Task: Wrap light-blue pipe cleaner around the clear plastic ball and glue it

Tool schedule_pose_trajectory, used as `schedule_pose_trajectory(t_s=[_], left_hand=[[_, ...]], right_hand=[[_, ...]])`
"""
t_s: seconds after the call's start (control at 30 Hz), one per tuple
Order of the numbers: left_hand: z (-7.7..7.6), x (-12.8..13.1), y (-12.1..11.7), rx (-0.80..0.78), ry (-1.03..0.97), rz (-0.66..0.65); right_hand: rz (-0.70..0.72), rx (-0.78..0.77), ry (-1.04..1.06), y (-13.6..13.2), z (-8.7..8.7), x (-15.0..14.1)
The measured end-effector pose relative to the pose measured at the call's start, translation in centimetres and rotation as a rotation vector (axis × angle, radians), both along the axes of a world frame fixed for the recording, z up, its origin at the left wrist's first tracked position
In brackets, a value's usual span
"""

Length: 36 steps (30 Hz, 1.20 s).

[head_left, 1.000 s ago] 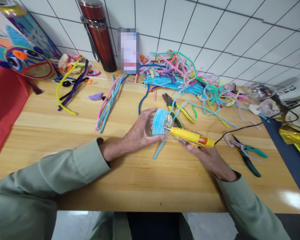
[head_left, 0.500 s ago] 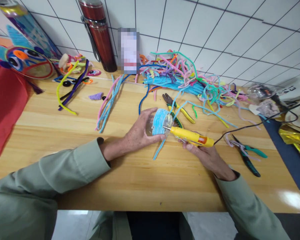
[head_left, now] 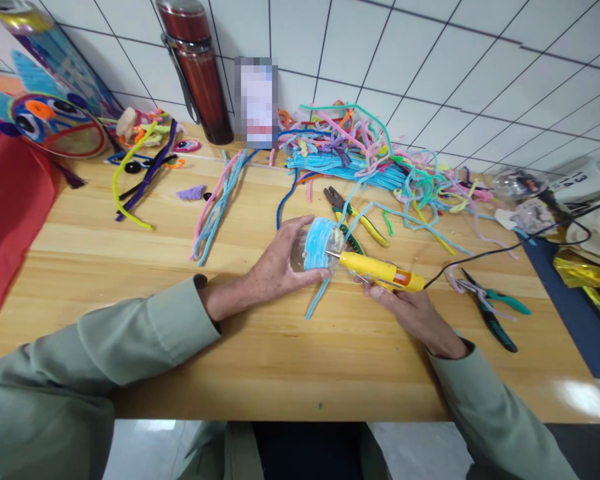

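My left hand (head_left: pixel 280 263) is closed around a clear, rounded plastic container (head_left: pixel 300 252), gripping its left end. Light-blue pipe cleaner (head_left: pixel 318 243) is wound in a band round the container, and a loose tail hangs below toward the table. In my right hand (head_left: pixel 405 310) is a yellow glue gun (head_left: pixel 375 268) with a black cord. Its metal nozzle points left and is at the right edge of the blue band; whether it touches cannot be made out. Yellow-green pliers (head_left: pixel 363 223) lie just behind the container.
A tangled heap of colored pipe cleaners (head_left: pixel 350 157) lies along the tiled wall. Teal-handled pliers (head_left: pixel 495 310) rest at right beneath the cord (head_left: pixel 490 253). At the back stand a red thermos (head_left: pixel 200 80) and a blurred phone (head_left: pixel 257 103). A decorated animal-face craft (head_left: pixel 55 123) sits left.
My right hand and the glue gun have shifted very slightly left, along with small camera movement. Both holds are the same.
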State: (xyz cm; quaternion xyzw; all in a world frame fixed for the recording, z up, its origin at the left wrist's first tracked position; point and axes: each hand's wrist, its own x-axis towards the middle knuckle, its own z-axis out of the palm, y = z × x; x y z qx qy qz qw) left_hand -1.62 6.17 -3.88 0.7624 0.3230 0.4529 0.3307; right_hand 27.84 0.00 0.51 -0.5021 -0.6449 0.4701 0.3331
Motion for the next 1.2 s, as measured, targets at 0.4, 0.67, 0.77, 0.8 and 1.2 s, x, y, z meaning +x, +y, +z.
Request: schedule_pose_trajectory(t_s=[0.4, 0.67, 0.77, 0.8, 1.2], left_hand=[[-0.02, 0.12, -0.05, -0.023, -0.036, 0.001], [-0.16, 0.19, 0.02, -0.022, -0.035, -0.005], [-0.26, 0.18, 0.08, -0.007, -0.025, 0.007], [-0.3, 0.17, 0.11, -0.001, -0.024, 0.01], [-0.06, -0.04, 0.08, -0.001, 0.005, 0.008]], right_hand=[[0.012, 0.008, -0.01, 0.1, 0.25, 0.2], [-0.001, 0.045, -0.021, 0.01, 0.27, 0.0], [0.009, 0.042, -0.037, 0.02, 0.17, -0.13], [0.013, 0.042, -0.038, 0.03, 0.1, -0.14], [-0.009, 0.007, -0.004, -0.01, 0.17, -0.04]])
